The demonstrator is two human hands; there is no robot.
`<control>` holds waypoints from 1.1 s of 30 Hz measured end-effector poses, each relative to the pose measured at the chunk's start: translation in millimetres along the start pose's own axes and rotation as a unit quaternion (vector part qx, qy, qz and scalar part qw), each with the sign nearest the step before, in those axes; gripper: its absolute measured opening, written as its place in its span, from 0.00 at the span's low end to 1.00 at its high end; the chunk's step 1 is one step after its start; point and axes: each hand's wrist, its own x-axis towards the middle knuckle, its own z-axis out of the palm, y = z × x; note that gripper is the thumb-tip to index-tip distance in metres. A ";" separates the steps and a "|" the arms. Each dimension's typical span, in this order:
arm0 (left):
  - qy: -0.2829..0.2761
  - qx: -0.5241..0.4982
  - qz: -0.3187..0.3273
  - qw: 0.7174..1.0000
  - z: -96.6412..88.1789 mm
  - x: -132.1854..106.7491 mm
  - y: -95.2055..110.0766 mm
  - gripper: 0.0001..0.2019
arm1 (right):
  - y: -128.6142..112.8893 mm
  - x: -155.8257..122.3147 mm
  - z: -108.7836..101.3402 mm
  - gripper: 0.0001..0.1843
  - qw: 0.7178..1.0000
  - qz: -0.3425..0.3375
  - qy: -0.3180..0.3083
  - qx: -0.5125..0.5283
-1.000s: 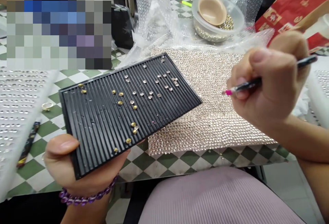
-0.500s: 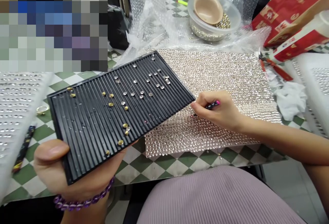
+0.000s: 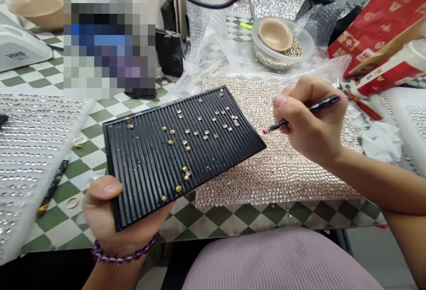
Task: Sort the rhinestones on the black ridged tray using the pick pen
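My left hand (image 3: 109,219) grips the near corner of a black ribbed tray (image 3: 146,166), thumb on top, and holds it tilted above the table edge. Small silver and gold rhinestones (image 3: 204,128) lie scattered in the tray's grooves. My right hand (image 3: 311,121) is closed on a thin black picker pen (image 3: 309,111); its pink tip hovers just off the tray's right corner. Under both lies a rhinestone-covered sheet (image 3: 282,170).
A clear bowl (image 3: 299,55) with gold studs and a beige cup stands at the back. Red boxes (image 3: 376,28) at the right, bubble wrap (image 3: 206,37) behind, white rhinestone sheets (image 3: 29,148) at the left. A pencil (image 3: 53,186) and rings lie on the checkered cloth. Another person's hands work at the far top.
My right hand lifted off the rhinestone sheet and turned the pen's pink tip toward the tray. The view shifted; the tray stays in my left hand.
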 end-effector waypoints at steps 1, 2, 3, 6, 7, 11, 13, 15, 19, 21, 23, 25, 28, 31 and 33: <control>0.010 0.003 0.022 1.000 3.0 0.3 -0.7 0.40 | -2.7 3.9 6.7 0.19 1.000 0.003 -0.022 0.000; 0.018 0.006 0.037 0.999 5.6 0.3 -1.2 0.40 | -5.0 6.7 13.6 0.18 0.999 0.010 -0.045 0.002; 0.022 0.009 0.042 0.999 7.4 0.0 -1.6 0.40 | -6.7 8.4 20.3 0.18 0.998 0.019 -0.067 0.004; 0.024 0.013 0.040 0.999 7.2 -1.3 -1.2 0.41 | -7.7 9.1 35.5 0.20 0.994 0.023 -0.111 0.006; 0.027 0.008 0.037 0.999 5.9 -1.6 -0.9 0.40 | -7.3 8.9 38.3 0.21 0.993 0.017 -0.118 0.000; 0.052 -0.019 -0.009 0.998 2.9 -1.3 -0.6 0.33 | -6.6 12.0 40.9 0.22 0.987 0.006 -0.156 -0.031; 0.051 -0.011 -0.002 0.999 4.3 -0.5 -1.0 0.34 | -7.5 15.7 40.5 0.22 0.983 0.010 -0.180 -0.041; 0.038 0.006 0.015 0.999 6.4 0.5 -1.0 0.36 | -8.0 18.8 40.6 0.22 0.981 0.014 -0.187 -0.048; 0.025 0.018 0.012 0.999 8.4 0.8 -0.4 0.37 | -5.3 20.0 42.6 0.22 0.985 0.000 -0.167 -0.040; 0.022 0.012 0.014 1.000 8.1 0.2 -0.5 0.37 | -3.1 18.7 43.7 0.21 0.986 -0.007 -0.165 -0.035; 0.017 0.004 0.018 1.000 7.5 -0.5 -0.9 0.36 | -1.5 16.9 44.6 0.21 0.984 -0.011 -0.174 -0.036; 0.011 0.001 0.021 1.000 7.0 -0.7 -1.3 0.36 | -0.5 15.0 45.1 0.21 0.982 -0.018 -0.183 -0.043; 0.010 -0.001 0.001 1.000 7.3 -0.2 -1.4 0.35 | 0.6 12.4 45.5 0.21 0.981 -0.031 -0.183 -0.060; -0.004 -0.008 -0.014 1.000 8.9 0.7 -1.2 0.35 | 1.4 11.0 45.9 0.21 0.982 -0.035 -0.172 -0.065; -0.013 -0.005 -0.005 1.000 9.8 1.6 -1.1 0.37 | 0.3 11.4 45.9 0.22 0.987 -0.034 -0.149 -0.056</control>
